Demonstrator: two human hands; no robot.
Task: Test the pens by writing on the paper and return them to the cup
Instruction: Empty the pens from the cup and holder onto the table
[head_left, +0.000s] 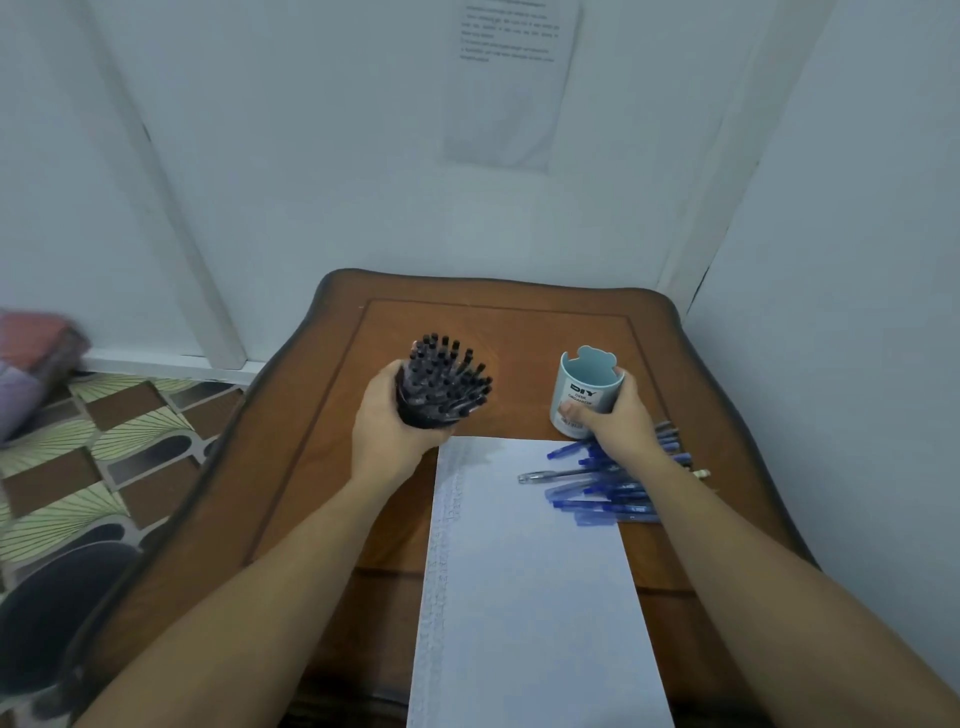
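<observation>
1. Two cups: one black cup (411, 411) in my left hand (395, 434), one light blue cup (584, 387) in my right hand (618, 423).
2. Black pens (447, 376) in the black cup: a dense bunch, too many to count.
3. Blue pens (608, 500) loose on the one table (311, 467): about ten, some hidden under my right arm.
4. One clear pen (550, 475) among them.
5. One sheet of paper (530, 571).
6. One printed notice (509, 83) on the wall.
</observation>
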